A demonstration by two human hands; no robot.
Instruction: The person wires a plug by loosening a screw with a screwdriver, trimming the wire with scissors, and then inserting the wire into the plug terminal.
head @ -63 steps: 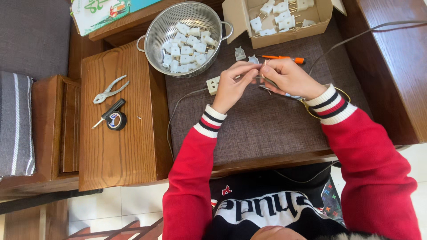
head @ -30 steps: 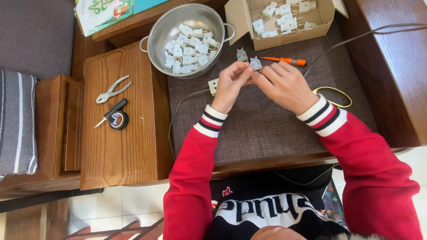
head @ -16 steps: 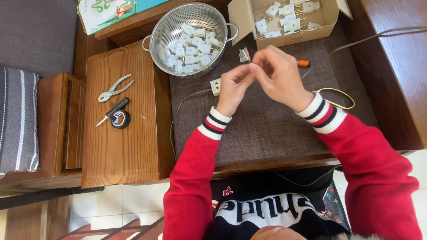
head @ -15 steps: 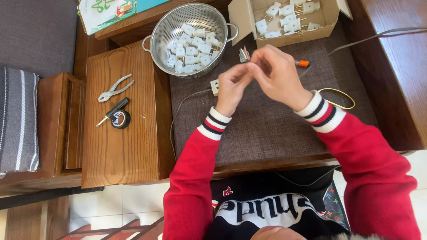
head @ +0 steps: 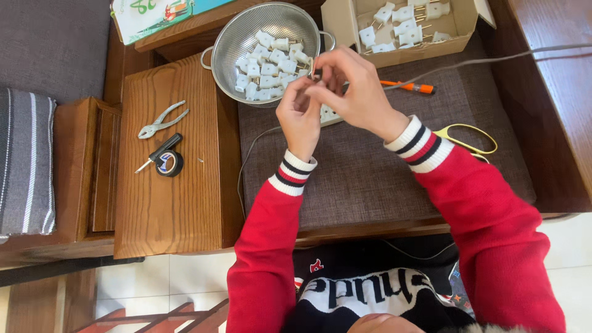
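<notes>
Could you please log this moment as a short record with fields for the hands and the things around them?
left hand: fingers meet the right hand's, pinching something small, hidden
right hand: fingertips pinched against the left hand
colander: holds white plugs
box: more white plugs
screwdriver: orange, beyond the hands
scissors: yellow, by right sleeve
pliers: on the wooden box
tape: beside the pliers

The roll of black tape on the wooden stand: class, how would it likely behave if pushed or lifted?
The roll of black tape lies flat on the wooden stand, so a push would probably slide it, not roll it. Small and hollow-centred, it looks light. A small screwdriver lies against it and might shift too.
</notes>
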